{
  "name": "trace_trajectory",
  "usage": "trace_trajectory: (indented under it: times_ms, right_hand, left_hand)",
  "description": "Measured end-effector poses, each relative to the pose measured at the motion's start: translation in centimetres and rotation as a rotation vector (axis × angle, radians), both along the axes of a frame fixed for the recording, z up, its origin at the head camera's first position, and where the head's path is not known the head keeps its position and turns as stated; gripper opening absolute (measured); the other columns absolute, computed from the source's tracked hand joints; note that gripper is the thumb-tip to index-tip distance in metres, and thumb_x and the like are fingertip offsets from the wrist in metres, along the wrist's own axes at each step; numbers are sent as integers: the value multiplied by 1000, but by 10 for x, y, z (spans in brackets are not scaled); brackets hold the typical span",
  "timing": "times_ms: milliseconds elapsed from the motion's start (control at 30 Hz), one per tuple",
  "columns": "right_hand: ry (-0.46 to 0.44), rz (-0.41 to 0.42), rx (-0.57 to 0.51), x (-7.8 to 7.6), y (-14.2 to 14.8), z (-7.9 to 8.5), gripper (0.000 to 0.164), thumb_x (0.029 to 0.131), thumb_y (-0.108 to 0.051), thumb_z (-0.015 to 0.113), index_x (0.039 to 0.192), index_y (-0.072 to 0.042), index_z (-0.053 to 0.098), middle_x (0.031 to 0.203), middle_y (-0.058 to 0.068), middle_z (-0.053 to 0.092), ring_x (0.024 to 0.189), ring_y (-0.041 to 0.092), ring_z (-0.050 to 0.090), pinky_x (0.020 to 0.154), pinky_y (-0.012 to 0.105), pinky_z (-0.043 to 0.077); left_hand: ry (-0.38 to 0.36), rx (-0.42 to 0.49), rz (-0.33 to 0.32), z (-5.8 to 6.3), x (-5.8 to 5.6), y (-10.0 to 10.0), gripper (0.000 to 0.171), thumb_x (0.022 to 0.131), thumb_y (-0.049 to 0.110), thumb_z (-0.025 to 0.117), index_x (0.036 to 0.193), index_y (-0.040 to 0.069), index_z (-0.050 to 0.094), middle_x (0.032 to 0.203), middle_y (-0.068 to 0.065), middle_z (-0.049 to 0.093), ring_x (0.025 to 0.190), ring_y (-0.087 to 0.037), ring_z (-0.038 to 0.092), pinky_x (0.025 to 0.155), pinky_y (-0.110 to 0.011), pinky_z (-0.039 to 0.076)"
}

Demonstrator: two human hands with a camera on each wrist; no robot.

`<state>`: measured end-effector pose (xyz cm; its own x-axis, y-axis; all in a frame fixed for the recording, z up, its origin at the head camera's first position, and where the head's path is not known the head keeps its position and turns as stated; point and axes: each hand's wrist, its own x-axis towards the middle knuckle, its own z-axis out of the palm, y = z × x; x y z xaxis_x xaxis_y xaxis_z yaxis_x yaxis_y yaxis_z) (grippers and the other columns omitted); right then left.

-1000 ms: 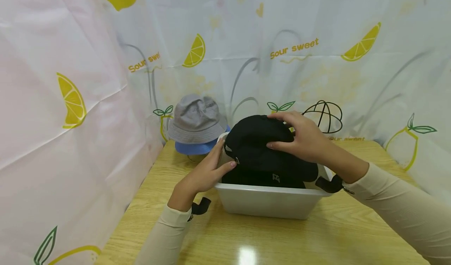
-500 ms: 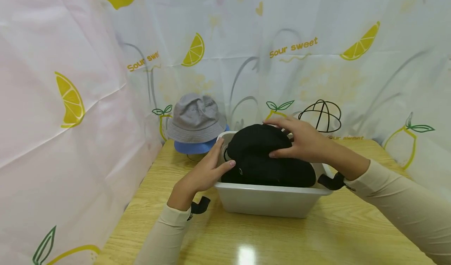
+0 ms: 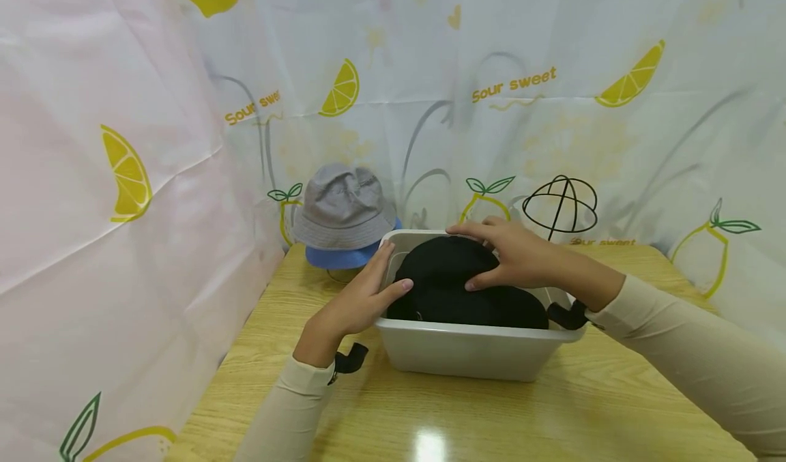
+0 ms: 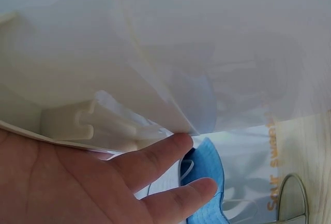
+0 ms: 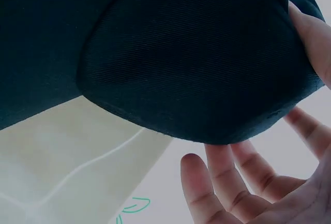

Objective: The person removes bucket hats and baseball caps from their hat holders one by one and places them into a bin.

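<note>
A black cap (image 3: 451, 264) lies in a white plastic bin (image 3: 467, 349), its crown rising above the front rim. My right hand (image 3: 516, 254) holds this cap from the right, thumb on the near side and fingers at the far edge. In the right wrist view, the dark cloth (image 5: 196, 63) hides some fingertips of that hand (image 5: 269, 182). My left hand (image 3: 353, 301) rests along the bin's left rim with fingers straight, the thumb reaching over toward the cap. Palm and fingers of the left hand (image 4: 129, 182) lie against the bin's edge in the left wrist view.
Behind the bin on the left, a grey bucket hat (image 3: 344, 206) sits over a blue hat (image 3: 338, 258) on a wire stand. A bare black wire stand (image 3: 560, 206) rises at the back right. The wooden table (image 3: 344, 407) meets a lemon-printed cloth (image 3: 424, 127).
The right hand has lowered the black cap deeper into the bin, so the white lettering on the black item below is no longer visible. My left hand has stayed at the rim.
</note>
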<state>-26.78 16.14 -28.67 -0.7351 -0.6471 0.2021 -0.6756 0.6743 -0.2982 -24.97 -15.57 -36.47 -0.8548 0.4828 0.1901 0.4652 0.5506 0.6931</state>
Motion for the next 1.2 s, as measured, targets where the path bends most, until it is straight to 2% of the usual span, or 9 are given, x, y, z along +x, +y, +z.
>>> trace_trajectory:
  times_ms: [133, 367, 533, 867, 967, 1200]
  right_hand:
    - [-26, -4, 37, -2, -3, -3, 92, 77, -52, 89, 156, -36, 46, 123, 6, 60, 104, 20, 59, 85, 43, 53]
    - [-90, -15, 133, -6, -10, -8, 94, 75, -57, 89, 156, -39, 44, 124, 6, 58, 102, 19, 59, 77, 38, 53]
    - [-97, 52, 135, -11, -12, -12, 94, 76, -52, 90, 157, -34, 45, 129, 4, 60, 113, 20, 56, 89, 43, 53]
    - [-140, 99, 167, -16, -15, -20, 95, 77, -51, 90, 158, -31, 44, 146, 8, 55, 132, 29, 53, 106, 53, 48]
    - [-149, 117, 167, -16, -15, -20, 93, 77, -49, 90, 157, -29, 46, 144, 7, 56, 130, 27, 53, 107, 53, 47]
    - [-170, 152, 183, -19, -16, -23, 90, 78, -54, 88, 155, -29, 49, 130, 3, 58, 112, 19, 55, 97, 46, 49]
  left_hand:
    - [1, -2, -3, 0, 0, 0, 91, 105, 63, 45, 168, 12, 4, 176, -4, -1, 162, -23, -2, 129, -54, 11]
    - [-7, -5, -1, 0, 0, 1, 91, 105, 64, 44, 168, 12, 5, 176, -3, 0, 161, -18, -3, 129, -52, 11]
    - [-9, 1, -5, 0, 0, 1, 90, 105, 64, 44, 168, 13, 5, 176, -4, 0, 161, -19, -3, 129, -53, 12]
    - [12, -13, -6, -1, -3, 1, 90, 105, 64, 43, 168, 11, 7, 176, -6, 1, 161, -20, -3, 129, -54, 12]
    - [15, -15, -5, -1, -3, 1, 89, 105, 64, 43, 168, 12, 8, 176, -6, 1, 162, -20, -3, 129, -54, 12]
    - [-6, -15, -3, 0, -2, 1, 86, 105, 64, 43, 168, 20, 6, 176, -4, -1, 161, -19, -4, 129, -54, 12]
